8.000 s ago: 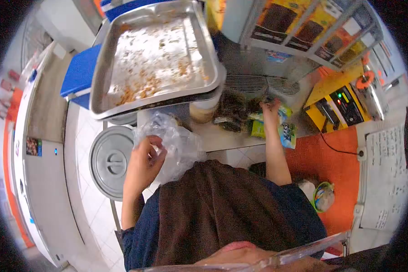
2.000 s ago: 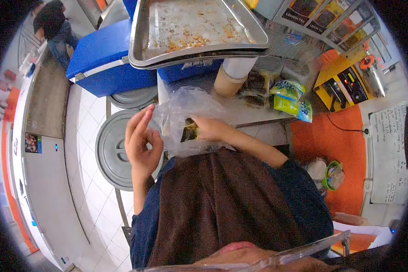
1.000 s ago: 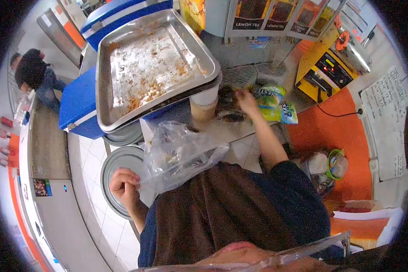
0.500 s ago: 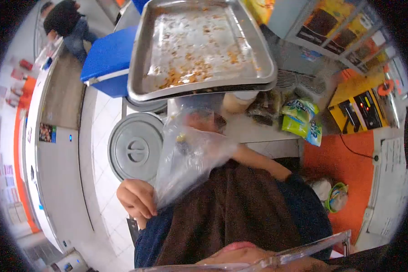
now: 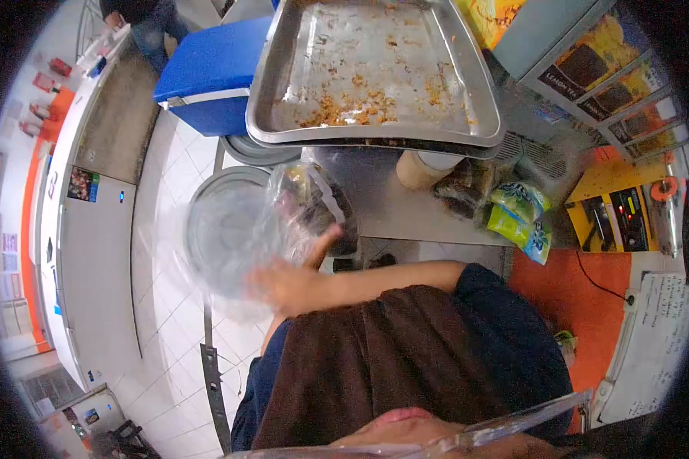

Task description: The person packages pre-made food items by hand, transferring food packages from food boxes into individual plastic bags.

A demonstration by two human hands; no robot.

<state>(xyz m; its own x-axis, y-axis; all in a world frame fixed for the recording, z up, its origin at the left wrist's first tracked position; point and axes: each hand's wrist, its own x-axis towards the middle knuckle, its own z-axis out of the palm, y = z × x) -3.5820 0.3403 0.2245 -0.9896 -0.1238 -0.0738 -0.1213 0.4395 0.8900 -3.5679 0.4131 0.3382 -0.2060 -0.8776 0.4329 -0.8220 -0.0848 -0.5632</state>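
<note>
A clear plastic bag, smeared by motion, spreads in front of me on the left, over a round grey lid. My right hand reaches across my body to the bag's near side; its fingers are blurred. Just beyond it, my left hand is partly hidden, with a thumb or finger pointing up. It appears closed on the gathered part of the bag. Past the hands, a shiny clear wrapping with something yellow and dark under it stands beside the counter; I cannot make out what it is.
A crumb-strewn metal tray overhangs the counter ahead. Beside it stand a blue cooler box, a beige container and green packets. A yellow-black machine is at right. Another person is at far left.
My right hand has swept left across my body, near my left hand. The bag has swung left and opened out over the lid. My left hand has moved up and right.
</note>
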